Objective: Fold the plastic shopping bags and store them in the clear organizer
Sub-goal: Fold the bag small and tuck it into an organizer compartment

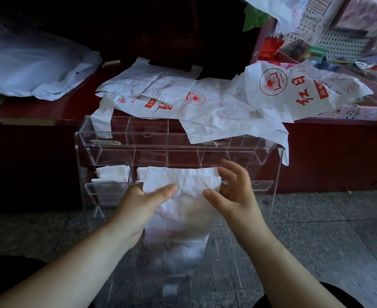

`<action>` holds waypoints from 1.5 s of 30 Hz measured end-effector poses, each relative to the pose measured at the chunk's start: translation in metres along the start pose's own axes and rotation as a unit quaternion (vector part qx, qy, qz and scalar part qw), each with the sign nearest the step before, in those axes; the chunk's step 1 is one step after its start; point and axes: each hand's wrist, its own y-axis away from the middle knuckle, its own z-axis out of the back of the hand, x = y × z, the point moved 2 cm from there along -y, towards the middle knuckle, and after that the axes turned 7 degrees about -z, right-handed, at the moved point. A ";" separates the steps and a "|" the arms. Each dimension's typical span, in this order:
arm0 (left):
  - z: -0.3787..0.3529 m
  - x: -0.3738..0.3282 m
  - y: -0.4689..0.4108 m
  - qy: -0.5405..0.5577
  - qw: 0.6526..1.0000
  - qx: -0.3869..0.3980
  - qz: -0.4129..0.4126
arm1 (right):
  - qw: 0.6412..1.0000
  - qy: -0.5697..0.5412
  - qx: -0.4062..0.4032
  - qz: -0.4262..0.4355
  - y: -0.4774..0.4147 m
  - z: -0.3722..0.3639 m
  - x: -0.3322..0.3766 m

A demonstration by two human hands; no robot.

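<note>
A clear acrylic organizer (107, 150) with several compartments stands on the floor against a dark red counter. My left hand (143, 205) pinches the left edge of a folded white plastic bag (183, 185) at the organizer's lower middle slot. My right hand (234, 190) curls its fingers round the bag's right edge. Another folded white bag (112, 174) sits in the lower left compartment. Loose white bags with red print (183, 96) lie spread on the counter above, some draping over the organizer's top.
A large pale translucent plastic sheet (27, 70) lies on the counter at left. Shelves with colourful packaged goods (338, 41) stand at the upper right. Grey speckled floor tiles (327, 230) lie under and around the organizer.
</note>
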 end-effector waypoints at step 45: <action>0.024 -0.009 -0.010 -0.329 0.887 0.098 -0.310 | 0.994 -0.081 -0.064 -0.034 -0.007 0.011 0.002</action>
